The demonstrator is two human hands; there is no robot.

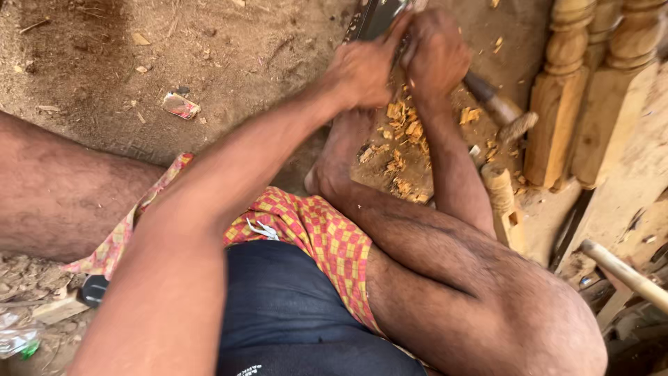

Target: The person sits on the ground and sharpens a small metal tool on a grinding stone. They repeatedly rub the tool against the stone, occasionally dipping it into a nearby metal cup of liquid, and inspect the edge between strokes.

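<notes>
bare arms and legs, red-yellow checked cloth point(327, 233) over dark shorts point(285, 306).

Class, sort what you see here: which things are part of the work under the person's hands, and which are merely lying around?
In use:
- left hand and right hand, both gripping a metal blade tool
- fresh wood chips beneath them

Lying about:
- turned wooden balusters
- wooden-handled tool
- pale wooden handle
- scrap wrapper on the dirt floor

Woodcarving workshop, me sitting on dirt floor point(229, 49). Wood chips point(403, 129) scattered by my foot, turned wooden posts point(567, 90) stacked right, tool handle point(623, 271) and offcuts lying around me.
</notes>
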